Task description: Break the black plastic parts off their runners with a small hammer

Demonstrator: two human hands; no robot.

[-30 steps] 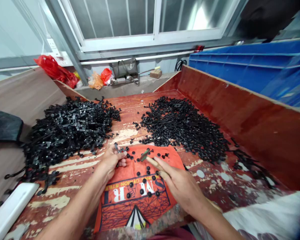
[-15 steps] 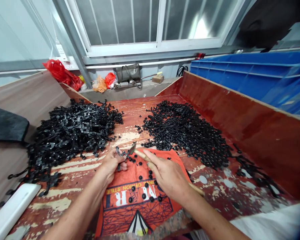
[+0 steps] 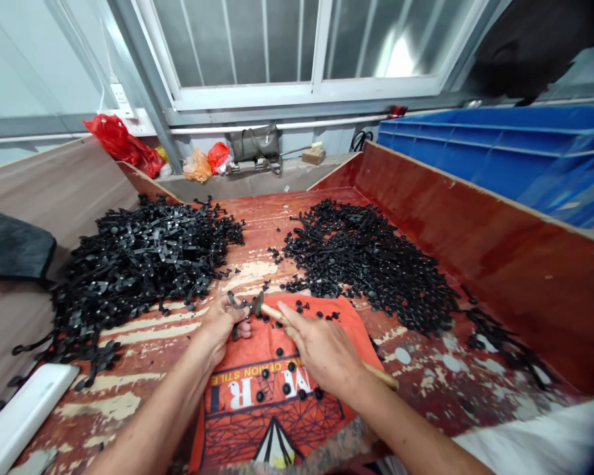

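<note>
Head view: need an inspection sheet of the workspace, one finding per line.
Surface: red-brown tabletop, pale worn patches; orange printed cloth near the front, small black discs on it.
Job's things: left pile and right pile of black parts.
Clutter: white object at front left; red bag at back left.
Grippers: left hand holds a black part; right hand grips a wooden-handled tool, its head close to the left fingers.
Cables: white cord on the left wall; dark coil at the back.
Surroundings: window ahead; blue crate at right.
</note>
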